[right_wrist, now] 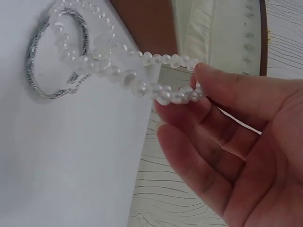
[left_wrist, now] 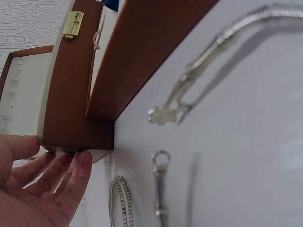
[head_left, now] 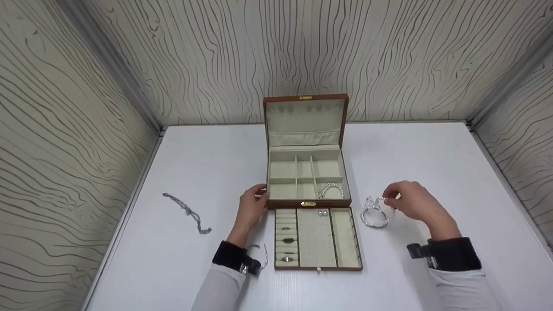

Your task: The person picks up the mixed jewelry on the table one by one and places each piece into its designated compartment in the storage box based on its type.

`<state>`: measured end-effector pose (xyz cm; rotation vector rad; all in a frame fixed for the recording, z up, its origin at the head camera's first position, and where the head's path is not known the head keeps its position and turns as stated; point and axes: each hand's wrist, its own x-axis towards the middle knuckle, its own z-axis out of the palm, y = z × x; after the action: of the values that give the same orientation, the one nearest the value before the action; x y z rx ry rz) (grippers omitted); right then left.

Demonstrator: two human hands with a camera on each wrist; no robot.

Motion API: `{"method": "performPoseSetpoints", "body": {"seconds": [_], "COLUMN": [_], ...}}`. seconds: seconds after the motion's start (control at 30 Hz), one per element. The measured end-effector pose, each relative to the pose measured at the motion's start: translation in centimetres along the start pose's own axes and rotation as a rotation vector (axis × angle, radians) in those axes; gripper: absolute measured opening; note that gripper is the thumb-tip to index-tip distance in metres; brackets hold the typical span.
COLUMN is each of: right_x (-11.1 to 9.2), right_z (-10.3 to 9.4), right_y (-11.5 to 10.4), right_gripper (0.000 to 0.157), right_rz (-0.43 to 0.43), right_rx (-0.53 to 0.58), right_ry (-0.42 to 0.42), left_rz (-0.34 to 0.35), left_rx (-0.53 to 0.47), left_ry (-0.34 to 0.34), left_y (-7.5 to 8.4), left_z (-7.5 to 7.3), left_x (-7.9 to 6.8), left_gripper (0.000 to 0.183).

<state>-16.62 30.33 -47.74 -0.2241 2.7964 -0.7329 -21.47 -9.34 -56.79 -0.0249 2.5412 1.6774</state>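
My right hand (head_left: 412, 203) pinches a pearl bracelet (right_wrist: 137, 87) between thumb and fingertips, with part of its loop raised off the table. Beneath the hanging pearls lies a silvery round bracelet (right_wrist: 33, 71), overlapped by them in the right wrist view. At the brown jewelry box (head_left: 276, 203), my left hand (left_wrist: 42, 189) touches the front left corner, thumb at the rim and fingers along the side. The box's lid stands up, showing divided compartments. Another pearl bracelet (head_left: 330, 185) sits in the front right one.
In front of the box is a tray (head_left: 317, 242) with several rings (head_left: 288, 240) and two pearl earrings (head_left: 322, 213). A silver chain (head_left: 188, 211) lies at the left. Beside my left wrist, a slim silver bracelet (left_wrist: 222, 40) lies with its clasp undone. Patterned walls (head_left: 302, 52) surround the table.
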Motion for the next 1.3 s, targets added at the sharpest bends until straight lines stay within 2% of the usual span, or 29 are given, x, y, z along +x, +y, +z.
{"method": "performPoseSetpoints", "body": {"seconds": [0.2,0.57,0.8,0.9,1.13,1.3], "right_x": [-0.1,-0.4,-0.1,0.2,1.0,2.0], "right_z": [-1.2,-2.4,-2.7,-2.9,-3.8,-4.7], "right_y": [-1.3,-2.5,-2.9,-3.3,-5.3,-7.0], "right_gripper": [0.011,0.012,0.015,0.018,0.021,0.021], "right_rz": [-0.045,-0.040,-0.037,-0.059,-0.141,-0.178], "right_rx": [0.018,0.088,0.125,0.141,0.220,0.301], "right_ry": [0.074,0.201,0.261,0.326,0.536,0.609], "left_rz": [-0.009,0.009,-0.021,-0.021,-0.008,-0.018], "left_rx": [0.008,-0.004,0.025,0.025,-0.009,-0.021], "left_ry": [0.000,-0.007,-0.003,0.001,-0.002,-0.012], "left_y": [0.0,-0.1,0.1,0.0,0.0,0.1], "left_z": [0.1,0.0,-0.2,-0.2,-0.1,-0.1], "left_x": [0.0,0.0,-0.1,-0.1,-0.1,0.0], "left_gripper": [0.032,0.032,0.032,0.032,0.032,0.033]}}
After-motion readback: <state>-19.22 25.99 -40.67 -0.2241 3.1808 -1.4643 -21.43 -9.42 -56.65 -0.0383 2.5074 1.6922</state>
